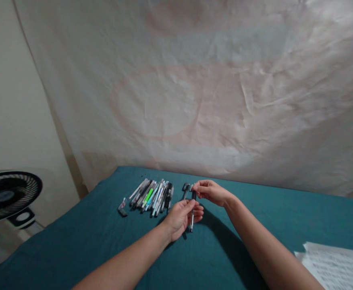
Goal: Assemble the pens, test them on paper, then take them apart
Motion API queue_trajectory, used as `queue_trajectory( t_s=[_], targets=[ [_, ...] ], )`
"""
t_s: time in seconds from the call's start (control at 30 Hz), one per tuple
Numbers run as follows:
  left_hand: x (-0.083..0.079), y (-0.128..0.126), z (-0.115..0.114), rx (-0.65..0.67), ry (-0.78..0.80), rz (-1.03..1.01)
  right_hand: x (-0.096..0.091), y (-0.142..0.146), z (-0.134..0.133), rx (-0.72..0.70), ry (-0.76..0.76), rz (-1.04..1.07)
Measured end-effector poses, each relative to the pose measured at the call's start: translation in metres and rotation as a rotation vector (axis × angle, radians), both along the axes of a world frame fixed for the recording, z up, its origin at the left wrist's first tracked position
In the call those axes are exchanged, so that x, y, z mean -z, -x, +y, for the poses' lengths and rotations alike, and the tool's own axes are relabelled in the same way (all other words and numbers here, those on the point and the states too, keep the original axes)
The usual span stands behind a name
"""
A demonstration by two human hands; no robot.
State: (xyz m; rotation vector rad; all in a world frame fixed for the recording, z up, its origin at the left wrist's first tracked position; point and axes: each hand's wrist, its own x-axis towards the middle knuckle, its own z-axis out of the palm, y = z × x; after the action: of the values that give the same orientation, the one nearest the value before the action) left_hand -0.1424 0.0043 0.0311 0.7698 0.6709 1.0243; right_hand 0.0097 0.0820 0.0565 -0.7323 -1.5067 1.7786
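Note:
My left hand is closed around a dark pen held upright over the teal cloth. My right hand pinches the top end of the same pen, at its cap. A row of several pens lies side by side on the cloth just left of my hands. Another dark pen or cap lies between that row and my hands. A small loose piece sits left of the row.
A black and white standing fan is at the left, off the teal surface. Printed white paper sheets lie at the lower right. A wrinkled pale sheet hangs behind.

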Motion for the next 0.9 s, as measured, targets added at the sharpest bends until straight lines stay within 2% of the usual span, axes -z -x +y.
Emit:
queue_trajectory(
  t_s=[0.17,0.4,0.7,0.9],
  targets=[
    [-0.0004,0.0002,-0.0005,0.010,-0.001,-0.007,-0.0051,-0.0016,-0.0041,-0.091,0.017,0.060],
    [-0.0024,-0.0012,-0.0019,0.009,-0.007,0.010,0.0032,0.0026,0.0014,-0.017,0.005,0.030],
    [-0.0030,-0.0021,-0.0039,0.047,-0.012,-0.027,-0.0037,-0.0037,-0.0034,-0.109,0.067,0.102],
    [-0.0032,-0.0014,-0.0032,0.039,0.000,-0.022,0.0022,-0.0005,0.0007,-0.040,0.055,0.032]
  ],
)
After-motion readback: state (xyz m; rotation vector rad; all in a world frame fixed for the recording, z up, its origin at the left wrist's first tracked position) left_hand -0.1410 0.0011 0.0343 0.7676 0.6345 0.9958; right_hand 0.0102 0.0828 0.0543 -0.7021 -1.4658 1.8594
